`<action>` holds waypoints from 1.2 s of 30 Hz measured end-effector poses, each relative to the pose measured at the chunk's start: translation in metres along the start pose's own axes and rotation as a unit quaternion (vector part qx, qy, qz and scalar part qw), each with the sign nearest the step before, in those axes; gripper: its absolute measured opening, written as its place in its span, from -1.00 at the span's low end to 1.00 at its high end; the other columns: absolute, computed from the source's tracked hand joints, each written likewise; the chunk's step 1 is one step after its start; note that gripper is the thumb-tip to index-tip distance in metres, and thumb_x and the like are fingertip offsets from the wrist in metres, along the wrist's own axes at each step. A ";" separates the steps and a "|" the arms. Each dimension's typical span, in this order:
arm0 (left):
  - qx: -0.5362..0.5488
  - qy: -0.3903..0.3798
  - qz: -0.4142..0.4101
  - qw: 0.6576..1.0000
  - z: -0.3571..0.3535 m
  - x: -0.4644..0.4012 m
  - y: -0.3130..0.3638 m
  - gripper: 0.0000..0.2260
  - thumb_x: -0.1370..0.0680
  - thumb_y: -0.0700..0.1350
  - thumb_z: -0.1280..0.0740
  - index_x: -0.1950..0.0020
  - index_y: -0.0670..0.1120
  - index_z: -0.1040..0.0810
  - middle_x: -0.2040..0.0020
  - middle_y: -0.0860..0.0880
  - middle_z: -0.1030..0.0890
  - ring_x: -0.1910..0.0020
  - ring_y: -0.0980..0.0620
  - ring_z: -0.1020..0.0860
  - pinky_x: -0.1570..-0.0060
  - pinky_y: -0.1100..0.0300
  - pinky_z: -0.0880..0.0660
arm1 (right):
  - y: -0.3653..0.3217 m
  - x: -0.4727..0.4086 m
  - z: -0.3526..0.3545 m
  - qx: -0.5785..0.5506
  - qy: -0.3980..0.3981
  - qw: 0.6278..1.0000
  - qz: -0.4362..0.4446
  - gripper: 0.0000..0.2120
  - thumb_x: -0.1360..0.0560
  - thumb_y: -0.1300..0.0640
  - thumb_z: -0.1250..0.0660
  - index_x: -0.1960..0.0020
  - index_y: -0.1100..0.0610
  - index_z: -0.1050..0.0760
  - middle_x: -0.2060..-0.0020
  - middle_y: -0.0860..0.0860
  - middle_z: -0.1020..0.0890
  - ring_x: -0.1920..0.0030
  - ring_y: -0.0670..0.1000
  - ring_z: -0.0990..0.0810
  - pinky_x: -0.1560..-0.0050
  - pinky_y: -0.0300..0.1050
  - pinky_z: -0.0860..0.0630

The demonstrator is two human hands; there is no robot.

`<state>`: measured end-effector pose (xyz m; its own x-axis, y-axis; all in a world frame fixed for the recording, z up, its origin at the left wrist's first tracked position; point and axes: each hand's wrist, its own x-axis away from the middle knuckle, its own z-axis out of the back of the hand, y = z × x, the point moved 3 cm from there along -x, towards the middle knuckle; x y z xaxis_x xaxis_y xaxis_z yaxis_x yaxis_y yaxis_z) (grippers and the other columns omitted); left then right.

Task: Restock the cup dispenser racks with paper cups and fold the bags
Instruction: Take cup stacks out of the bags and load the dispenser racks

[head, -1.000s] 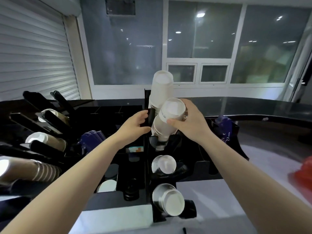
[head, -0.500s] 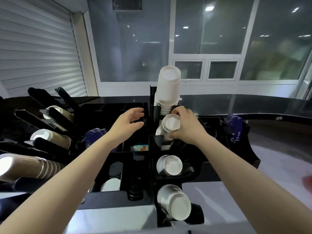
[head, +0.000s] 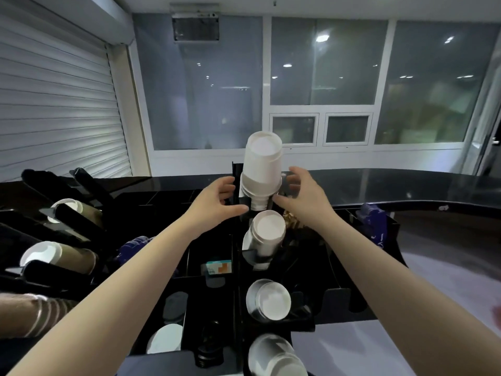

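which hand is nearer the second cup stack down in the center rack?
Right, narrowly. The right hand hangs just above and right of the second cup stack, thumb near its rim; the left hand sits up and left, farther off.

Four stacks of white cups [head: 261,169] sit in the middle rack [head: 235,240]. Three brown cup stacks [head: 58,257] lie at left. Two hands [head: 217,198] reach in.

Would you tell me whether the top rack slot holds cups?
Yes: a white cup stack sits in the top slot, bases toward the camera.
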<state>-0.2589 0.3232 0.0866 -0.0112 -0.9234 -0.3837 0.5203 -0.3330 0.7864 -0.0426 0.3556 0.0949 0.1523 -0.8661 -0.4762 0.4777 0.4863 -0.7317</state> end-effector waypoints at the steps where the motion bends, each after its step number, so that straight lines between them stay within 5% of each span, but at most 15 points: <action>1: -0.005 -0.009 0.003 1.000 -0.004 -0.005 -0.001 -0.28 -0.36 -0.12 -0.54 -0.46 -0.05 -0.31 -0.30 0.00 -0.48 -0.26 0.07 -0.47 -0.29 0.11 -0.41 | 0.001 -0.004 -0.003 0.009 -0.012 1.000 0.003 -0.30 -0.35 0.03 -0.49 -0.40 0.04 -0.28 -0.21 -0.05 -0.49 -0.21 0.00 -0.49 -0.13 -0.10 -0.46; 5: -0.034 -0.029 -0.024 0.999 -0.014 -0.020 -0.002 -0.40 -0.33 -0.13 -0.55 -0.32 0.02 -0.44 -0.06 0.24 -0.55 0.03 0.39 -0.53 0.07 0.49 -0.43 | 0.002 -0.016 -0.019 0.013 -0.062 0.998 0.014 -0.38 -0.26 0.04 -0.55 -0.26 -0.03 -0.40 -0.08 -0.13 -0.58 -0.11 -0.05 -0.55 -0.07 -0.15 -0.47; 8: -0.044 -0.030 -0.036 0.998 -0.019 -0.029 -0.003 -0.53 -0.33 -0.13 -0.54 -0.21 0.03 -0.53 -0.01 0.15 -0.64 0.02 0.26 -0.58 0.05 0.38 -0.46 | 0.006 -0.027 -0.029 0.032 -0.070 0.997 0.004 -0.33 -0.26 0.11 -0.52 -0.30 0.00 -0.32 -0.13 -0.07 -0.57 -0.15 0.01 -0.53 -0.10 -0.06 -0.49; 12: -0.022 -0.015 -0.059 0.998 -0.024 -0.032 -0.003 -0.56 -0.33 -0.14 -0.53 -0.09 0.25 -0.53 0.06 0.28 -0.63 0.06 0.28 -0.58 0.17 0.54 -0.41 | 0.013 -0.031 -0.035 0.026 -0.040 0.999 -0.013 -0.29 -0.25 0.10 -0.48 -0.33 0.00 -0.28 -0.09 -0.08 -0.57 -0.10 0.02 -0.54 0.04 -0.13 -0.44; 17: -0.010 -0.030 -0.052 0.998 -0.022 -0.037 -0.009 -0.42 -0.35 -0.10 -0.53 -0.32 0.15 -0.47 -0.09 0.23 -0.62 -0.06 0.32 -0.54 0.04 0.50 -0.41 | 0.019 -0.027 -0.035 0.013 0.004 1.000 -0.020 -0.43 -0.17 -0.11 -0.54 -0.10 -0.14 -0.37 0.10 -0.22 -0.54 0.05 -0.09 -0.50 0.10 -0.19 -0.41; 20: -0.010 -0.042 -0.048 0.998 -0.021 -0.037 -0.008 -0.38 -0.36 -0.10 -0.53 -0.37 0.15 -0.43 -0.14 0.21 -0.60 -0.15 0.28 -0.51 -0.08 0.39 -0.40 | 0.020 -0.025 -0.036 0.022 0.008 0.999 -0.023 -0.34 -0.17 -0.23 -0.51 -0.18 -0.07 -0.37 -0.01 -0.16 -0.59 -0.02 -0.04 -0.54 0.05 -0.15 -0.45; 23: 0.024 -0.053 -0.062 0.996 -0.021 -0.037 -0.002 -0.35 -0.38 -0.16 -0.51 -0.39 0.18 -0.38 -0.14 0.24 -0.58 -0.14 0.38 -0.47 0.06 0.51 -0.41 | 0.013 -0.025 -0.034 0.025 0.002 0.999 -0.022 -0.19 -0.14 -0.35 -0.43 -0.27 0.00 -0.34 -0.06 -0.11 -0.60 -0.04 -0.02 -0.55 0.04 -0.11 -0.51; 27: 0.048 -0.105 -0.044 0.992 -0.020 -0.037 0.005 -0.34 -0.41 -0.17 -0.48 -0.41 0.21 -0.31 -0.18 0.21 -0.58 -0.15 0.33 -0.49 -0.04 0.38 -0.43 | 0.001 -0.029 -0.031 0.034 -0.026 0.998 -0.042 -0.24 -0.15 -0.28 -0.45 -0.25 0.01 -0.37 -0.01 -0.13 -0.59 0.02 -0.04 -0.54 0.21 -0.20 -0.42; 31: 0.143 -0.128 -0.011 0.981 -0.021 -0.027 0.018 -0.58 -0.44 0.10 -0.40 -0.27 0.14 -0.45 -0.03 0.25 -0.64 0.00 0.36 -0.56 0.17 0.53 -0.44 | -0.008 -0.026 -0.029 0.038 -0.051 0.997 -0.040 -0.42 -0.22 -0.08 -0.45 -0.20 0.01 -0.41 0.03 -0.10 -0.61 0.00 -0.04 -0.59 0.24 -0.23 -0.46; 33: 0.161 -0.087 -0.003 0.983 -0.023 -0.024 0.027 -0.52 -0.39 0.30 -0.26 -0.24 0.14 -0.47 -0.02 0.29 -0.63 0.00 0.39 -0.54 0.17 0.52 -0.41 | -0.020 -0.024 -0.025 0.013 -0.061 0.998 -0.020 -0.43 -0.18 -0.08 -0.43 -0.16 0.00 -0.41 0.03 -0.09 -0.60 0.00 -0.05 -0.58 0.12 -0.14 -0.54; 36: 0.139 -0.008 -0.017 0.990 -0.022 -0.024 0.035 -0.56 -0.47 0.31 -0.24 -0.20 0.08 -0.53 -0.07 0.21 -0.61 -0.07 0.29 -0.52 0.11 0.46 -0.35 | -0.038 -0.018 -0.013 -0.007 -0.047 0.999 0.009 -0.33 -0.15 -0.12 -0.46 -0.20 -0.03 -0.33 0.00 -0.10 -0.59 -0.02 -0.05 -0.58 0.00 -0.07 -0.56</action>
<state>-0.2215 0.3382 0.1123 -0.0399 -0.9132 -0.4056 0.2641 -0.4011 0.8771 -0.0748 0.3543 0.1250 0.2415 -0.8642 -0.4414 0.4614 0.5024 -0.7312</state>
